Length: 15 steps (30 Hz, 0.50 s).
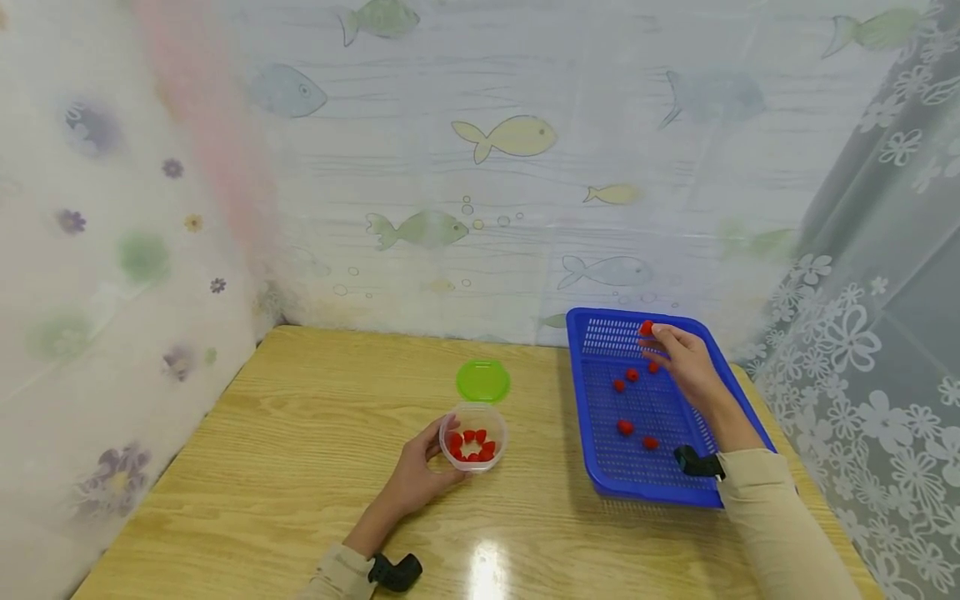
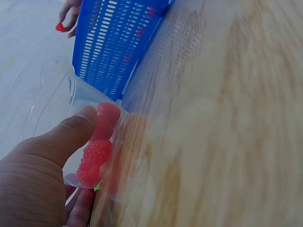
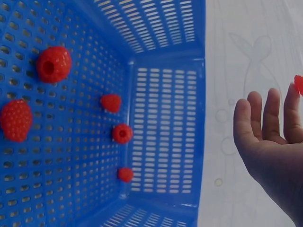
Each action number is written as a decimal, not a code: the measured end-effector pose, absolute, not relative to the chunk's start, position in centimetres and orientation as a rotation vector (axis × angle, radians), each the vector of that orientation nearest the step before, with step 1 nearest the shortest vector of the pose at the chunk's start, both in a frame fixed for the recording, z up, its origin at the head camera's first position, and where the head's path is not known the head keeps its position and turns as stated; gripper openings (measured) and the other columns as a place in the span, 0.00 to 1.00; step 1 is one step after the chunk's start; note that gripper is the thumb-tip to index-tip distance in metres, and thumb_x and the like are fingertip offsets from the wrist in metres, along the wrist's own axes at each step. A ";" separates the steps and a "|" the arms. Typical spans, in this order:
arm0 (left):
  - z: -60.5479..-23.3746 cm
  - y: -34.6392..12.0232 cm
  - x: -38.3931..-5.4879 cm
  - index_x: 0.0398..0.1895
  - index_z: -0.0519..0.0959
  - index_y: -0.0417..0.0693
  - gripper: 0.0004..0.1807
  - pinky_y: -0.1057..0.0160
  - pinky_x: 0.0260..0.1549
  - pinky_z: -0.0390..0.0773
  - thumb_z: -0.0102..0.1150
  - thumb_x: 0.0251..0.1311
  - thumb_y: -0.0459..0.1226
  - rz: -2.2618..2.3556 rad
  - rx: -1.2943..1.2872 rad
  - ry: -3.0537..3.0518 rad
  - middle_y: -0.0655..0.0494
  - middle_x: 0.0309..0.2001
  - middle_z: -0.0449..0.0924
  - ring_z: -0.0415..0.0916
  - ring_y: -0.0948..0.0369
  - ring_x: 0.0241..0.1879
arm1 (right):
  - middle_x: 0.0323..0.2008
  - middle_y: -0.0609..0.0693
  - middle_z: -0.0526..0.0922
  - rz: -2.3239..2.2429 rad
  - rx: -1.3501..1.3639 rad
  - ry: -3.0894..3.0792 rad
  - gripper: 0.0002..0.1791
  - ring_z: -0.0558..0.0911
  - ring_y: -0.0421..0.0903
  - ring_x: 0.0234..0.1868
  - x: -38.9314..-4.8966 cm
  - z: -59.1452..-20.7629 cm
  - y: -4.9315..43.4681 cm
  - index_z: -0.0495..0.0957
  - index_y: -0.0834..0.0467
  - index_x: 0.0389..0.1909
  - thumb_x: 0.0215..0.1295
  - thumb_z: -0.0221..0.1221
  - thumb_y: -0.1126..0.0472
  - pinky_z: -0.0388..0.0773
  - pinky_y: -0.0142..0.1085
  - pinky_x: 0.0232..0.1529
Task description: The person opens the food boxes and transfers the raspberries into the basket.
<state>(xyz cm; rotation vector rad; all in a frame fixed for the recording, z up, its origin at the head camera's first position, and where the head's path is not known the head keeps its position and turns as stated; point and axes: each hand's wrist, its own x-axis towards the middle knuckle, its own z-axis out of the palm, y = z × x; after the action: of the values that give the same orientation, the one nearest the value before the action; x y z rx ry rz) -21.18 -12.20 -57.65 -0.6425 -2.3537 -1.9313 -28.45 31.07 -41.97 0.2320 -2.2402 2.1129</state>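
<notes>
Your right hand [image 1: 688, 367] pinched 1 berry [image 1: 647, 328] near the 12 o'clock end of the basket [image 1: 600, 410] (head view); long axis unclear. From that berry, the cup [image 1: 478, 419] lay at 8 o'clock, your left hand [image 1: 417, 475] nearer, gripping its side. The basket held 5 loose berries [image 1: 625, 427].

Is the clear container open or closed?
The clear container is open: its rim is uncovered, and the green lid lies on the table behind it.

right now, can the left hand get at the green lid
Probably not as it is: the left hand is gripping the clear cup of red berries. The green lid lies close by, just beyond the cup, with nothing on top, so freeing the hand would likely be enough.
</notes>
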 end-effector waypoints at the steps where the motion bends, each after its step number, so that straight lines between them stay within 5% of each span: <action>1: -57.6 -12.2 -21.2 0.75 0.65 0.39 0.47 0.60 0.62 0.77 0.78 0.51 0.30 -1.930 -0.634 -2.357 0.40 0.68 0.73 0.73 0.46 0.67 | 0.48 0.41 0.81 2.117 0.229 -2.241 0.12 0.82 0.35 0.50 -28.5 -42.0 31.1 0.80 0.53 0.49 0.79 0.52 0.52 0.81 0.24 0.52; 15: -57.5 -12.2 -21.1 0.75 0.65 0.39 0.47 0.52 0.64 0.75 0.78 0.50 0.29 -1.961 -0.630 -2.353 0.39 0.68 0.73 0.73 0.47 0.67 | 0.50 0.39 0.81 2.069 0.250 -2.271 0.16 0.80 0.35 0.53 -28.5 -42.0 31.2 0.80 0.56 0.53 0.79 0.52 0.51 0.80 0.23 0.52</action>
<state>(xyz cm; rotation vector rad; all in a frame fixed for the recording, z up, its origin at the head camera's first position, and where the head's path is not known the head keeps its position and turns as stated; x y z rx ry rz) -21.12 -12.20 -57.47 -0.6300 -2.3527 -1.9606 -28.45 31.21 -42.04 0.2500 -2.2711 2.0687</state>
